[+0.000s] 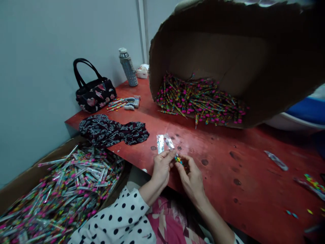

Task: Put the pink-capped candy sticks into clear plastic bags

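Observation:
Near the front edge of the red table, my left hand and my right hand meet with bent fingers. Between their fingertips is a small multicoloured piece, partly hidden by the fingers. My right hand grips it, and my left thumb and fingers are pinched at its upper left end, by a clear wrapper. Another flat clear wrapper lies on the table just beyond my left hand.
A cardboard box on its side holds many colourful sticks. At lower left, another box holds wrapped sticks. Dark cloth, a floral handbag and a flask stand or lie on the red table.

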Tool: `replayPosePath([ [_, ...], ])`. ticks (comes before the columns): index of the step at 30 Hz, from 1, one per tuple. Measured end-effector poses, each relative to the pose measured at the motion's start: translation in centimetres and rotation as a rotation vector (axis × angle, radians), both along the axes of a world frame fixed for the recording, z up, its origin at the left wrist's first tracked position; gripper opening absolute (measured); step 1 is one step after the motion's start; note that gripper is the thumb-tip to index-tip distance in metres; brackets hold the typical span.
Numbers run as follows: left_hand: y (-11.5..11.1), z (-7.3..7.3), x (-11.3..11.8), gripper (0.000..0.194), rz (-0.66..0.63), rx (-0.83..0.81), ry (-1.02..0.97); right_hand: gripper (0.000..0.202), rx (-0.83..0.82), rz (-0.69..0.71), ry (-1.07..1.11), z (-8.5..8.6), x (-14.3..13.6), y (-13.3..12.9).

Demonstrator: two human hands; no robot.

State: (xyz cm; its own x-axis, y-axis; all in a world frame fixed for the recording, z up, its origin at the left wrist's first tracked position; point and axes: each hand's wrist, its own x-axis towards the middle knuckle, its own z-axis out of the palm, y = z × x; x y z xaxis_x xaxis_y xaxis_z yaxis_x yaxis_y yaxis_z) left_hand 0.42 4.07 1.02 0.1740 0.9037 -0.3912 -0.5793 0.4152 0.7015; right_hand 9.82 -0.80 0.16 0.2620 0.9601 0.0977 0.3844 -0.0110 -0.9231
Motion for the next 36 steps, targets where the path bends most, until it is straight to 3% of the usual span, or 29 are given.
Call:
replayPosePath([
  [4,-0.4,-0.4,0.1,0.021,-0.023,0.006,0.038,0.029,-0.1,-0.037,0.298,-0.1,0.3,0.4],
  [8,0.2,-0.2,-0.4,0.022,0.052,-0.004,-0.015,0.031,-0.216,0.127,0.601,0.0,0.4,0.1],
  [11,0.2,-0.3,-0.6,0.023,0.091,0.003,-0.012,0.028,-0.243,0.134,0.644,0.1,0.1,-0.3],
  [16,-0.7,-0.6,-0.5,0.029,0.014,-0.028,0.041,0.029,-0.202,0.052,0.643,0.2,-0.5,0.4],
  [22,-0.5,-0.6,-1.3,0.034,-0.008,-0.074,0.009,0.035,-0.217,0.076,0.713,0.0,-1.1,1.5],
  [26,-0.8,0.3,-2.6,0.033,-0.004,-0.074,-0.002,0.036,-0.253,0.14,0.777,0.1,-2.2,2.1],
  [28,-1.0,0.9,-4.7,0.032,0.093,-0.051,0.029,0.035,-0.265,0.206,0.754,0.2,-2.6,2.4],
  [31,-1.8,0.7,-10.6,0.031,0.454,0.001,0.136,0.032,-0.282,0.237,0.635,0.2,-2.1,2.6],
  [33,-3.1,-0.3,-15.6,0.039,0.674,0.008,0.222,0.03,-0.301,0.221,0.525,-0.1,-1.3,2.7],
  [36,-6.1,-2.8,-22.0,0.036,0.777,-0.163,0.531,0.03,-0.314,0.222,0.366,-0.8,-0.3,2.9],
])
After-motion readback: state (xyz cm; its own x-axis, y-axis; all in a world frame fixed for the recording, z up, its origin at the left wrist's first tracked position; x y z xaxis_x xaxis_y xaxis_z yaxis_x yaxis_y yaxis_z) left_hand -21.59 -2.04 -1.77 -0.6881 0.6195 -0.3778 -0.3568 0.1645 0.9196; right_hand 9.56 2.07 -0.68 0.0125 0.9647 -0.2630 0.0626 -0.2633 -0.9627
